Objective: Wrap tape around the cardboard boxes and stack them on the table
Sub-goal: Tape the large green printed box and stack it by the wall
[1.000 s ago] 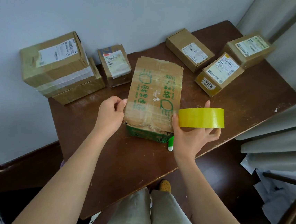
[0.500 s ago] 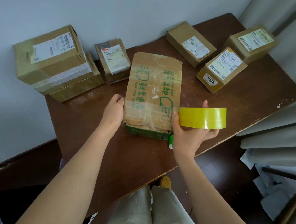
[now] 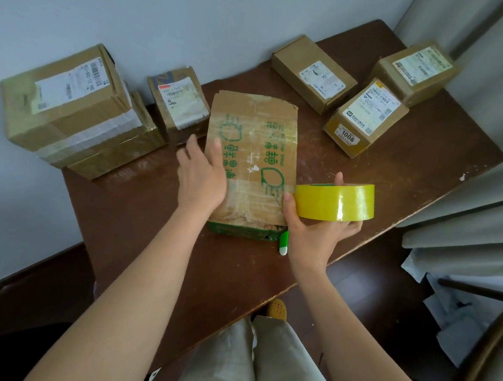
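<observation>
The left hand (image 3: 203,176) lay flat with straight fingers, forearm extended. The right hand (image 3: 317,230) curled its grip upward, thumb (image 3: 288,204) and fingers raised.

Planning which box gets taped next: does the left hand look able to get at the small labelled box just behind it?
Probably yes: the left hand lies open on the green-printed box, and the small labelled box stands close behind with nothing between.

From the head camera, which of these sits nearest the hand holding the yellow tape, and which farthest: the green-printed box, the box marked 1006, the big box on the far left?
Measured from the right hand:
1. Green-printed box, right beside it, to its left.
2. Box marked 1006, behind it, toward the wall.
3. Big box, across the table at the far left, atop another box.
</observation>
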